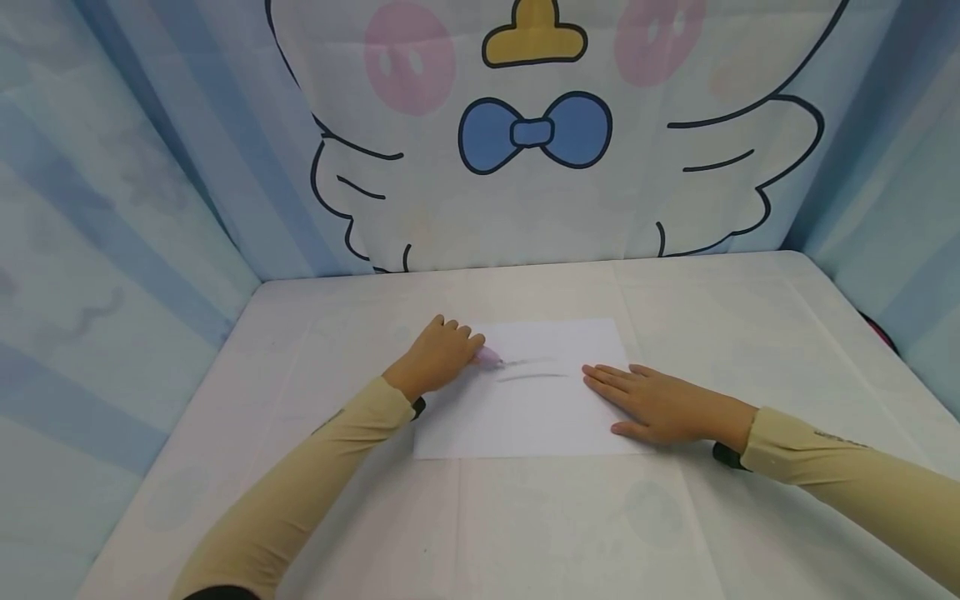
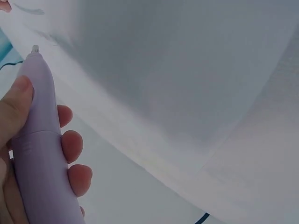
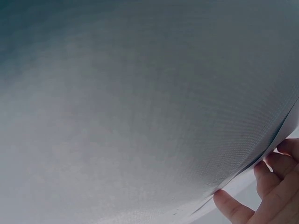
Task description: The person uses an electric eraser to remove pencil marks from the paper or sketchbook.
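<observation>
A white sheet of paper (image 1: 517, 425) lies flat on the table, with two grey strokes near its middle. The upper stroke (image 1: 531, 361) looks fainter and broken; the lower stroke (image 1: 532, 377) is darker. My left hand (image 1: 438, 354), over the paper's left side, grips a lilac pen-shaped electric eraser (image 2: 44, 154). Its small pale tip (image 2: 35, 48) points at the left end of the upper stroke; contact cannot be made out. On the paper's right edge rests my right hand (image 1: 660, 404), fingers extended. The right wrist view shows its fingertips (image 3: 229, 205) touching the sheet.
A pale cloth covers the table (image 1: 540, 533). Behind it hangs a curtain (image 1: 532, 217) printed with a cartoon figure and a blue bow tie. Blue-and-white striped curtains (image 1: 97, 275) close off both sides.
</observation>
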`<state>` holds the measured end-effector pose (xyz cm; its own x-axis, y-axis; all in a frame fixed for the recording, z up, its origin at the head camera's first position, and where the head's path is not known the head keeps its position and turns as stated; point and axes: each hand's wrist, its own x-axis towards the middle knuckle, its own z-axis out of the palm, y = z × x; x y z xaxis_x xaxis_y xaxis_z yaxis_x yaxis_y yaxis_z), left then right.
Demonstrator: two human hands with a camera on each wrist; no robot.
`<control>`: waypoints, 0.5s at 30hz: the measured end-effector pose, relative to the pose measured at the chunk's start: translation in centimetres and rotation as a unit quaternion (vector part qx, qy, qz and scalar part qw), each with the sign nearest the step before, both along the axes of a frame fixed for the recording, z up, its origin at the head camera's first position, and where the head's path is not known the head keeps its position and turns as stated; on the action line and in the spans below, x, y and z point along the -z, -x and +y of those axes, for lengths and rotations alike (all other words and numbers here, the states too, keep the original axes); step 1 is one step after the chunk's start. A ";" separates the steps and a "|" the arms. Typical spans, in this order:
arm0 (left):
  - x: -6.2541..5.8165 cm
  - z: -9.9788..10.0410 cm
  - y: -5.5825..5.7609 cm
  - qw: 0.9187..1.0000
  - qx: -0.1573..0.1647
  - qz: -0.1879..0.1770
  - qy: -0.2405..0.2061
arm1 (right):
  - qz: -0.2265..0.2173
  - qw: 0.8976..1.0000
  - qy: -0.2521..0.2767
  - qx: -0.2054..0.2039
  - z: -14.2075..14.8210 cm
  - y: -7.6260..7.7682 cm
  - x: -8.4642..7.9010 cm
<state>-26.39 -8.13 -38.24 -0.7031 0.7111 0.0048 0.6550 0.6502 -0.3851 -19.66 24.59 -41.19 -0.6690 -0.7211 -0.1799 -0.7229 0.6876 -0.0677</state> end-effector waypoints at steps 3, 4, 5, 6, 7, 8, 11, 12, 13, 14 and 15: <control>0.1 0.1 0.1 1.000 -0.004 -0.004 0.001 | -0.001 1.000 0.000 0.000 0.0 0.0 0.0; 0.2 0.1 0.1 1.000 -0.003 -0.007 0.001 | -0.002 1.000 0.000 0.000 0.1 0.0 0.0; 0.3 0.1 0.1 1.000 0.000 -0.007 0.000 | -0.003 1.000 0.000 0.000 0.1 0.0 0.0; 0.4 0.0 0.2 1.000 0.004 -0.008 -0.001 | -0.004 1.000 0.000 0.001 0.1 0.0 0.0; 0.5 0.0 0.2 1.000 0.008 -0.011 -0.005 | -0.003 1.000 -0.001 0.001 0.1 0.0 0.0; 0.5 -0.1 0.2 1.000 0.011 -0.014 -0.010 | -0.003 1.000 -0.001 0.001 0.1 0.0 0.0; 0.7 -0.3 0.2 0.999 0.018 -0.027 -0.033 | -0.003 1.000 -0.001 0.000 0.1 0.0 0.1; 0.7 -0.4 0.2 0.998 0.017 -0.034 -0.041 | -0.002 1.000 -0.001 0.000 0.1 0.0 0.1; 0.8 -0.5 0.2 0.998 0.015 -0.040 -0.049 | -0.002 1.000 -0.001 0.000 0.1 0.0 0.1; 0.8 -0.5 0.2 0.997 0.014 -0.044 -0.054 | -0.002 1.000 -0.001 0.000 0.1 0.0 0.1; 0.8 -0.5 0.2 0.997 0.012 -0.047 -0.057 | -0.002 1.000 0.000 -0.001 0.1 0.0 0.1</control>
<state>-26.59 -8.68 -39.09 -0.6868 0.7265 0.0223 0.7005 0.6698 -0.2463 -19.70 24.70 -41.28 -0.6677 -0.7218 -0.1825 -0.7235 0.6868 -0.0694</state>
